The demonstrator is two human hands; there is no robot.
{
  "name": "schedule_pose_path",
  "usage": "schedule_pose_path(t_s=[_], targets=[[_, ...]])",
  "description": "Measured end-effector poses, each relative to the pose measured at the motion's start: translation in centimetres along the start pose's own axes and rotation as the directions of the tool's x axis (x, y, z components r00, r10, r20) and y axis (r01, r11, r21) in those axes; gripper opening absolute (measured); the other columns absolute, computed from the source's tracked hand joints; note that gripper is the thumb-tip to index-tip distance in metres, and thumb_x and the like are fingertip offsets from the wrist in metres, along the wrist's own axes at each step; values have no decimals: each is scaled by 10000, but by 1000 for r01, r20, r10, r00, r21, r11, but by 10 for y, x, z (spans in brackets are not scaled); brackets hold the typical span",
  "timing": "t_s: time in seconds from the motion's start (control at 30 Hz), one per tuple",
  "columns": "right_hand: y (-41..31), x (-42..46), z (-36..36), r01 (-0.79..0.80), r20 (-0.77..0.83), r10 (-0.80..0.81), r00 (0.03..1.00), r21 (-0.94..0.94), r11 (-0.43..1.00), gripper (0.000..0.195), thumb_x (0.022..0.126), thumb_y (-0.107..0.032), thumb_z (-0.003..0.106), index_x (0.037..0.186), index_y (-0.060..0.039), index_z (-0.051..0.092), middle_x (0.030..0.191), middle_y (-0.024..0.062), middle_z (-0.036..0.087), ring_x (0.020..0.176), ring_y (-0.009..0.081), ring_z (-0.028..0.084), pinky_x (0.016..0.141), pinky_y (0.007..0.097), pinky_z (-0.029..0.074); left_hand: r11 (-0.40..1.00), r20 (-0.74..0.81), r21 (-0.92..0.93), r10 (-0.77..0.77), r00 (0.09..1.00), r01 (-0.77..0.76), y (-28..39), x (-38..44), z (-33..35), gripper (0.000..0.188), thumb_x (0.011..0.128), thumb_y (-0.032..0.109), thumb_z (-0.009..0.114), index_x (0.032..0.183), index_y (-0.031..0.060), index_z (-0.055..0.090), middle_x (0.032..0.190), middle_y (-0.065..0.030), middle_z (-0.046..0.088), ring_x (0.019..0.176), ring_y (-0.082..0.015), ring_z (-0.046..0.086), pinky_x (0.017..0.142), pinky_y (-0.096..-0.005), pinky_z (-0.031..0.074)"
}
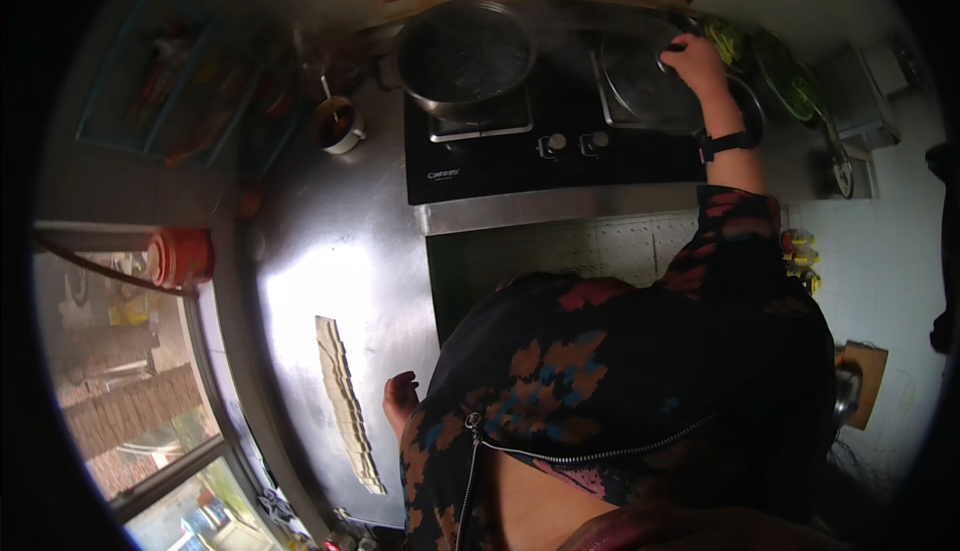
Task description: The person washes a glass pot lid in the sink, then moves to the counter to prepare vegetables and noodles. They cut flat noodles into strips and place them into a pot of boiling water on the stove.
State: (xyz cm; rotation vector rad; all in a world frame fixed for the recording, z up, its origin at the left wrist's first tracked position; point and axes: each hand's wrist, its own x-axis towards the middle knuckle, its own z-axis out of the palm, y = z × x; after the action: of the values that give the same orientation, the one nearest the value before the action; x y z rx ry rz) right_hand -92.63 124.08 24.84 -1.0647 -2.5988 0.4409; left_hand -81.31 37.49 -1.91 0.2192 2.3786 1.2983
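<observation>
My right hand (694, 67) reaches over the right burner of a black gas cooktop (480, 168). Its fingers are closed on the handle of a dark round lid (637, 82), most of which lies in shadow. A large metal pot (465, 55) of bubbling water stands on the left burner. Beside my body, above the steel counter (300, 213), my left hand (401, 398) hangs with its fingers partly curled and hidden. Nothing shows in it. To its left lies a long row of overlapping pale dough pieces (349, 408), apart from the hand.
A white enamel mug (343, 130) with a spoon stands left of the cooktop. Greens fill a colander (787, 78) at the right, near a slotted metal utensil (841, 168). A blue rack (150, 138) and a red container (180, 257) are by the window.
</observation>
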Motion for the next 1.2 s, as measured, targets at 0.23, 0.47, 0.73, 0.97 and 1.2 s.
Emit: schedule_pose_path(t_s=[0.23,0.47,0.73,0.97,1.2], targets=[[79,10,53,-185,57,188,981,-57,981,487,732,-290,803,1138,-25,762,1148,228,740,1052,390,715,908,463,578,994,-39,2,-105,994,105,33,21,12,271,913,-147,558,1076,1,717,1008,-97,710,890,-200,705,793,-319,587],[77,38,86,-167,147,173,974,-58,984,492,752,-284,789,1169,-24,761,1194,224,732,1110,394,700,931,470,576,977,-55,-138,-171,984,162,77,2,9,300,898,-157,574,1118,1,703,1042,-91,695,886,-197,688,793,-317,566],[77,64,110,-154,97,157,983,-42,987,513,759,-266,781,1220,-44,746,1222,220,728,1137,390,692,980,469,561,840,-52,-421,-400,915,343,102,-2,17,284,924,-91,569,1166,-2,687,1075,-102,707,907,-200,678,816,-319,555],[69,65,116,-208,99,228,969,-175,962,565,819,-341,801,1312,-83,703,1407,185,625,1274,396,606,1059,484,539,859,-53,-425,-340,939,286,118,-16,26,286,910,-71,583,1169,-6,683,1092,-105,710,944,-205,671,851,-313,535],[38,50,109,-88,-23,88,996,1,996,341,966,-327,708,1275,-184,727,1377,105,648,1164,330,667,977,471,559,856,-80,-337,-440,894,392,98,-14,34,244,926,-83,586,1116,7,711,1033,-99,717,878,-195,698,795,-306,551]])
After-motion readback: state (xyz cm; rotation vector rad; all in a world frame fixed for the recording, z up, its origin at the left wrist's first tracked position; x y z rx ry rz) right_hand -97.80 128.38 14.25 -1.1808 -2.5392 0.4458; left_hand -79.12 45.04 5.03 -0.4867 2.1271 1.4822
